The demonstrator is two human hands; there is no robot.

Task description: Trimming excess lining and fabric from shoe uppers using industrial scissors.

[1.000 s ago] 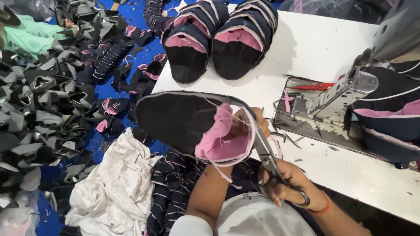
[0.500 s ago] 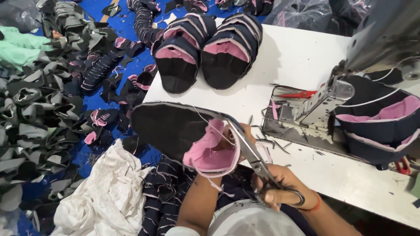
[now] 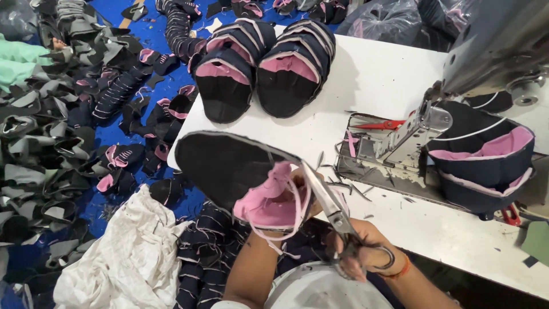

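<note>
**Blades close to the lining**

Since the earlier frame, the shoe upper [image 3: 229, 166] has been shifted slightly rightward over the worktop [image 3: 389, 86] edge. It is clamped in the left hand [image 3: 300, 191]; the scissors [image 3: 337, 214] are gripped by the right hand [image 3: 366, 252]. The pink lining could be nicked instead of loose thread.

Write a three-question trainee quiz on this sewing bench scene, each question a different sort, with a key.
1. True or false: the right hand holds scissors.
2. Multiple choice: the lining of the shoe upper gripped by the left hand is A) green, B) pink, C) yellow.
3. Fill in: two stacks of finished uppers lie on the white ____.

Key: 1 true; 2 B; 3 table.
</note>
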